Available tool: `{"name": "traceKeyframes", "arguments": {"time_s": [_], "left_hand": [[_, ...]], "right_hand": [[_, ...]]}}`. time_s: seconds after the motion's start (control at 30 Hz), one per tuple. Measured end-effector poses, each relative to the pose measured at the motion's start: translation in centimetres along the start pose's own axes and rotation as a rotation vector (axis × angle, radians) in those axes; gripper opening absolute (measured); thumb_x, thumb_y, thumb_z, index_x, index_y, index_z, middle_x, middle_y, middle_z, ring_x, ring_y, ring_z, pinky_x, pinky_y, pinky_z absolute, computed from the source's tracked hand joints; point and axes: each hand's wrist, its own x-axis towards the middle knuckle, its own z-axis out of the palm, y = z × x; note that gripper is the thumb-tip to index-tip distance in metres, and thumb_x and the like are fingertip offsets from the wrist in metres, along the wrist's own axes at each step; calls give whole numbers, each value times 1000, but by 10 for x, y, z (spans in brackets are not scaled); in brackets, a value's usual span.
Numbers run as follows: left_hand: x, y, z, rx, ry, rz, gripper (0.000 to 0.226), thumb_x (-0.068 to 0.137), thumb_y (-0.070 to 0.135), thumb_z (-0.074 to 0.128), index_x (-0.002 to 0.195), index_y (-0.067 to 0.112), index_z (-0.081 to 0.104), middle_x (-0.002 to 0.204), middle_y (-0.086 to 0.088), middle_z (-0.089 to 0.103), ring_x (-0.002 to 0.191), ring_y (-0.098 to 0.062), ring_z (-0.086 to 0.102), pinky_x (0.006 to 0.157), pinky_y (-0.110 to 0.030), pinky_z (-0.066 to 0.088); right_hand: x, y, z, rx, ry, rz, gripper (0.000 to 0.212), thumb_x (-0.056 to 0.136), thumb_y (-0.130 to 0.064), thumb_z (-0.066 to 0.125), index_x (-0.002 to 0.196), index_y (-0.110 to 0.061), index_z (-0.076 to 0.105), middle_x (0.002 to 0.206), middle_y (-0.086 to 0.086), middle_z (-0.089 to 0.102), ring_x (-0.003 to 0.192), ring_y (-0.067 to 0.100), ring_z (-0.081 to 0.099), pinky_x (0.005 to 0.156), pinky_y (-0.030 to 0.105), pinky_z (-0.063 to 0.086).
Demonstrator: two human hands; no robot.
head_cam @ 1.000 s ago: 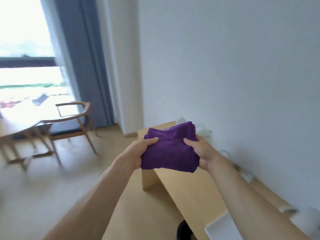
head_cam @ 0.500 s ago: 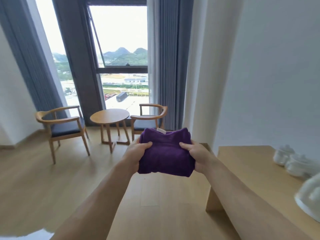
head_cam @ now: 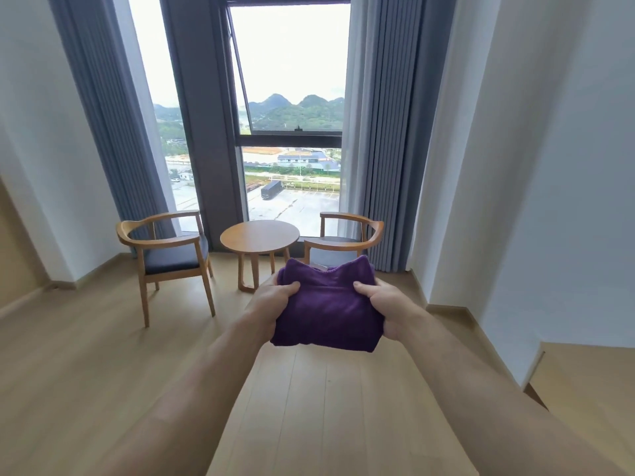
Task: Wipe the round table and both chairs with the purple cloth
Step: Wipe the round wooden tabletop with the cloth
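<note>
A folded purple cloth (head_cam: 326,309) is held out in front of me at chest height. My left hand (head_cam: 271,300) grips its left side and my right hand (head_cam: 386,305) grips its right side, thumbs on top. Farther off by the window stands a small round wooden table (head_cam: 259,237). A wooden chair with a dark seat (head_cam: 168,250) sits to its left. A second matching chair (head_cam: 343,240) sits to its right, its seat partly hidden behind the cloth.
Wooden floor (head_cam: 103,355) stretches between me and the furniture. Grey curtains (head_cam: 381,132) hang on both sides of the tall window (head_cam: 292,115). A white wall corner (head_cam: 457,201) juts out at right, and a wooden desk top (head_cam: 591,376) shows at lower right.
The view has swung left from the desk and wall toward the window; the table and chairs now lie straight ahead and closer. Both hands keep hold of the cloth.
</note>
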Motion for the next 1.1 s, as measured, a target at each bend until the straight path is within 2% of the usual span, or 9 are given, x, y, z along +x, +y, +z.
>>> {"name": "traceKeyframes", "arguments": {"time_s": [0.1, 0.23, 0.3, 0.37, 0.5, 0.67, 0.8, 0.97, 1.1], "left_hand": [[41, 4, -19, -46, 16, -17, 31, 100, 17, 58, 121, 36, 48, 114, -3, 63, 102, -29, 65, 70, -38, 57], [96, 9, -44, -95, 47, -71, 36, 98, 16, 60, 131, 24, 51, 121, -11, 65, 109, -34, 65, 96, -53, 53], [128, 15, -54, -98, 85, -73, 38, 97, 17, 61, 133, 21, 51, 121, -11, 65, 111, -34, 64, 102, -54, 50], [162, 24, -62, -115, 122, -78, 34, 97, 18, 60, 130, 22, 51, 121, -11, 65, 111, -34, 64, 102, -53, 49], [228, 49, -77, -130, 187, -53, 21, 98, 19, 60, 114, 30, 53, 111, -5, 67, 103, -30, 65, 83, -44, 57], [300, 61, -95, -59, 329, 44, 34, 101, 15, 54, 131, 30, 56, 115, -1, 67, 107, -28, 65, 98, -49, 53], [356, 64, -115, 8, 382, 68, 38, 102, 16, 52, 138, 27, 54, 123, -2, 65, 112, -28, 62, 102, -51, 51], [439, 63, -147, 1, 365, 60, 39, 102, 19, 51, 140, 31, 52, 125, -1, 63, 113, -28, 62, 101, -52, 51], [518, 70, -173, -8, 316, 75, 33, 102, 20, 51, 133, 32, 56, 122, -1, 66, 110, -27, 64, 98, -50, 53]], "right_hand": [[50, -8, 19, -40, -20, 29, 32, 94, -20, 63, 125, -24, 58, 105, 9, 74, 84, 27, 75, 59, 35, 59], [119, -21, 45, -90, -73, 72, 24, 92, -27, 66, 116, -25, 60, 100, 7, 74, 77, 24, 75, 53, 30, 57], [161, -29, 57, -90, -111, 72, 16, 93, -29, 65, 108, -27, 61, 93, 5, 76, 75, 23, 75, 52, 30, 56], [203, -40, 69, -86, -141, 77, 11, 94, -30, 64, 105, -28, 62, 84, 2, 78, 69, 21, 75, 51, 30, 56], [282, -70, 93, -87, -198, 64, 12, 94, -30, 64, 106, -30, 63, 82, 3, 78, 71, 24, 76, 56, 34, 58], [360, -96, 128, -159, -247, 31, 18, 97, -30, 61, 114, -33, 60, 106, 8, 72, 95, 30, 71, 82, 44, 59], [413, -101, 150, -162, -281, -5, 19, 99, -26, 57, 118, -26, 60, 108, 8, 70, 96, 27, 69, 78, 38, 58], [485, -105, 176, -169, -281, 46, 6, 100, -28, 55, 102, -29, 60, 103, 5, 70, 92, 24, 69, 63, 32, 54], [556, -115, 200, -139, -247, 87, 13, 99, -29, 57, 111, -29, 60, 109, 7, 70, 99, 28, 68, 80, 40, 57]]}}
